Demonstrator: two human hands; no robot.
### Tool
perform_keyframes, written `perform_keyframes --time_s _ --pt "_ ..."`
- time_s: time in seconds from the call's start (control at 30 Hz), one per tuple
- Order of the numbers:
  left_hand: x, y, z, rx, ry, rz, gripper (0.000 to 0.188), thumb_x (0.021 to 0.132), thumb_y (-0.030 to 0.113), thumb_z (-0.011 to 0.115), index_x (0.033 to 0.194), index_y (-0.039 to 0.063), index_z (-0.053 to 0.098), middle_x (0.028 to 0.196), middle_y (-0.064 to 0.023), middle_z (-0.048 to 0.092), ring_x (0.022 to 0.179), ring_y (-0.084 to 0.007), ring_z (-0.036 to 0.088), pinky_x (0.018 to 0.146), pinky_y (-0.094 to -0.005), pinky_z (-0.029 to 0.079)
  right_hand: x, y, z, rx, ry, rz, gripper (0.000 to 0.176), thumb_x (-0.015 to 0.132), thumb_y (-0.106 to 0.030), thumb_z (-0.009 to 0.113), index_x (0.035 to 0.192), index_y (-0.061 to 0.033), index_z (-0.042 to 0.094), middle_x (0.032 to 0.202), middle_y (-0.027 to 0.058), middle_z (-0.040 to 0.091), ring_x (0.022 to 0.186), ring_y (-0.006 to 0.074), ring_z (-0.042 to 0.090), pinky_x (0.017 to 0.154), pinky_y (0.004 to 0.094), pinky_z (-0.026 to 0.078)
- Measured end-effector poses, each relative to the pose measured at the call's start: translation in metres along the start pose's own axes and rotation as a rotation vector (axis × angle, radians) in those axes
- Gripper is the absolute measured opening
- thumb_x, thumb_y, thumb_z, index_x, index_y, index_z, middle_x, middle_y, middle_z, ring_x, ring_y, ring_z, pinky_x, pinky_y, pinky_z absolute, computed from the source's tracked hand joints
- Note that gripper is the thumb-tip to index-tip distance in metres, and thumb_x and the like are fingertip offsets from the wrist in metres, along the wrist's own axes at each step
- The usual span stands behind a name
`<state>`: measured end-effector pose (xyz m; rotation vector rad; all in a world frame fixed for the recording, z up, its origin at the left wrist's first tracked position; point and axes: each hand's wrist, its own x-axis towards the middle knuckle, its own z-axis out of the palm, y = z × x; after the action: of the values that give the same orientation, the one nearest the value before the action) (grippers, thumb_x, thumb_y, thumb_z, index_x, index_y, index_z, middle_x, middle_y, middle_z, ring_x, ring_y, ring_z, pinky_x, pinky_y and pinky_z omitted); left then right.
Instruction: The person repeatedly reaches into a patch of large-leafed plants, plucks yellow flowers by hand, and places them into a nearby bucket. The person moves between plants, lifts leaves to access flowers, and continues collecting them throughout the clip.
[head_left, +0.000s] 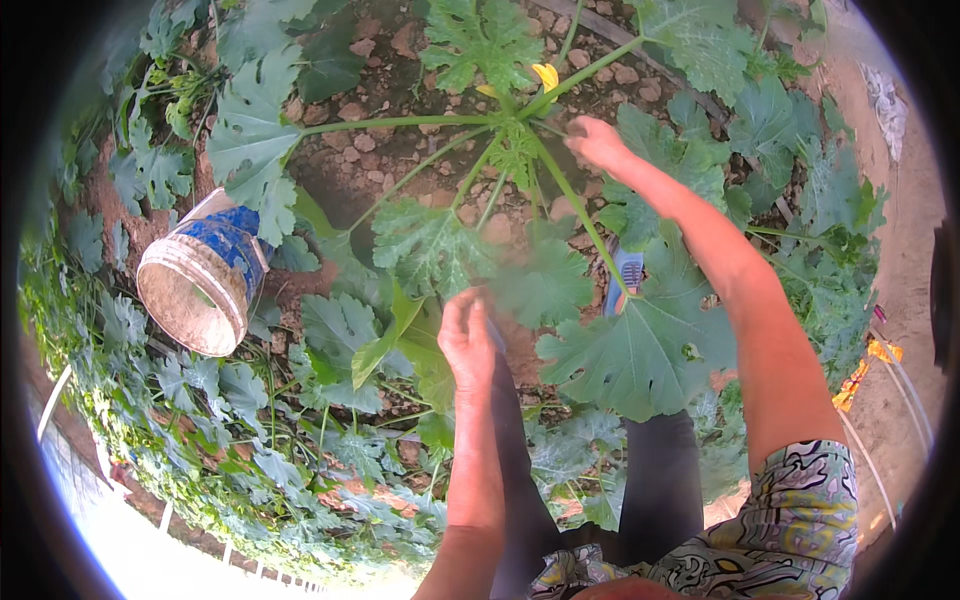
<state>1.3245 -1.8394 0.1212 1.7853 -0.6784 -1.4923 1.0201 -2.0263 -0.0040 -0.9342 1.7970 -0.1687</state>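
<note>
A squash plant with long green leaf stalks (405, 121) spreads out in front of me, a yellow blossom (547, 76) near its centre. My right hand (596, 142) is at the right of the centre, fingers bent at the end of a thin stem (550, 129); whether it grips the stem is unclear. Lower down, my left hand (469, 330) has its fingers bent together beside a lobed leaf (431, 240) and a blurred leaf (544, 277). What lies between its fingertips cannot be made out.
A dirty blue and white bucket (202, 277) lies tilted among the leaves at the left. Clods of soil (360, 142) surround the plant. A large leaf (645, 360) hangs before my legs, near a blue shoe (628, 270). Bare ground (911, 225) runs along the right.
</note>
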Motion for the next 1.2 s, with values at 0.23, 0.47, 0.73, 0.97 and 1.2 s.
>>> perform_keyframes --time_s 0.23,0.47,0.73,0.97,1.2 --pt "0.03 -0.041 0.071 0.047 -0.015 -0.018 0.017 0.095 0.007 0.055 0.108 -0.003 0.061 0.1 -0.0084 0.066 0.094 -0.015 0.061 0.086 -0.0293 0.049 0.07 0.008 0.06 0.652 0.012 -0.161 0.034 0.083 -0.003 0.067 0.116 -0.0045 0.06 0.111 0.0064 0.066 0.088 0.0158 0.063 0.074 0.0299 0.051" --pt "0.064 -0.032 0.121 -0.006 -0.038 -0.081 0.018 0.098 0.012 0.055 0.108 -0.001 0.061 0.098 -0.0087 0.068 0.087 -0.0136 0.065 0.075 -0.0262 0.051 0.04 0.077 0.1 1.373 0.099 -0.002 0.017 0.088 0.007 0.057 0.104 -0.0002 0.056 0.117 0.0151 0.062 0.103 0.0263 0.064 0.096 0.0391 0.053" --pt "0.105 -0.04 0.126 -0.079 -0.061 -0.149 0.018 0.097 0.012 0.056 0.106 -0.003 0.061 0.102 -0.0107 0.066 0.088 -0.0165 0.066 0.079 -0.029 0.055 0.049 0.062 0.075 1.269 0.041 -0.052 0.029 0.089 -0.006 0.063 0.118 -0.0047 0.056 0.098 0.0074 0.064 0.091 0.0215 0.066 0.082 0.0379 0.056" --pt "0.109 -0.052 0.129 -0.024 -0.053 -0.267 0.018 0.096 0.013 0.056 0.106 -0.001 0.061 0.101 -0.0098 0.067 0.086 -0.0157 0.065 0.079 -0.0286 0.055 0.094 0.017 0.043 0.699 -0.32 -0.161 0.037 0.084 -0.005 0.062 0.121 -0.0043 0.062 0.087 0.0054 0.065 0.066 0.0107 0.06 0.064 0.0256 0.052" --pt "0.112 -0.061 0.137 -0.043 -0.069 -0.271 0.02 0.096 0.013 0.056 0.108 -0.003 0.06 0.102 -0.0108 0.067 0.089 -0.0182 0.067 0.081 -0.0292 0.055 0.096 0.055 0.054 0.752 -0.086 -0.112 0.02 0.09 -0.014 0.065 0.103 0.0009 0.062 0.085 0.0067 0.065 0.065 0.0159 0.065 0.058 0.0286 0.053"
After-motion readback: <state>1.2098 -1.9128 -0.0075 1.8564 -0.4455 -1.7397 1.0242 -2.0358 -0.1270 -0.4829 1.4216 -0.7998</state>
